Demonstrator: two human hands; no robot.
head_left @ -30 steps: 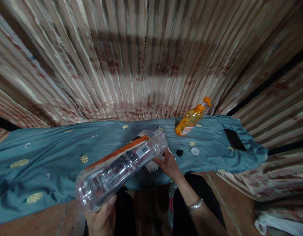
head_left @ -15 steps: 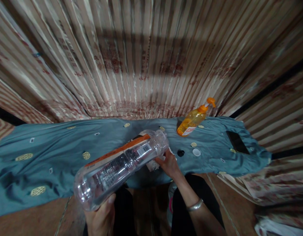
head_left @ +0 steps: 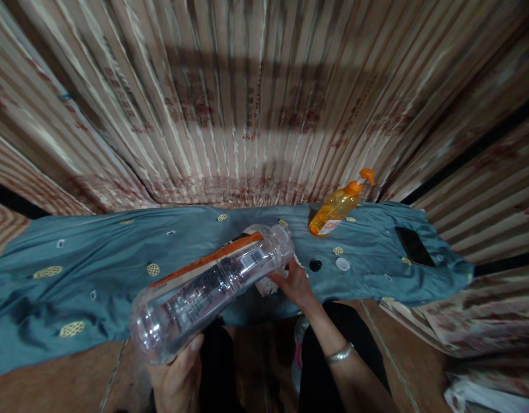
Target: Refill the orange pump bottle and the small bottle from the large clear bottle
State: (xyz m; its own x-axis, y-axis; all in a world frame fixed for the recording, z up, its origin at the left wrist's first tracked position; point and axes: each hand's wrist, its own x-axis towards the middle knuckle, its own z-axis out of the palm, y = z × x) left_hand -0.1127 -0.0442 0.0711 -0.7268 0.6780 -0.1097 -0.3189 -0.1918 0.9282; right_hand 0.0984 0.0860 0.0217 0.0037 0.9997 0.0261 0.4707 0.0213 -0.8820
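A large clear plastic bottle (head_left: 212, 287) with an orange and cream label lies tilted across both hands, its uncapped neck up to the right. My left hand (head_left: 178, 373) grips its base from below, the thumb along the side. Near the neck, my right hand (head_left: 296, 284) has its fingers curled, with a crumpled white cloth or tissue (head_left: 266, 285) under them against the bottle; the fingertips are partly hidden. Right of that hand lie a small black cap (head_left: 316, 265) and a white round lid (head_left: 343, 264).
An orange pump bottle (head_left: 335, 212) stands toward the back of the blue patterned cloth (head_left: 118, 246). A black phone (head_left: 414, 246) lies at the right. Striped curtains (head_left: 247, 103) hang behind and on both sides. Below are my knees and a tiled floor.
Both hands and the clear bottle hold nearly the same pose. The whole view has shifted very slightly.
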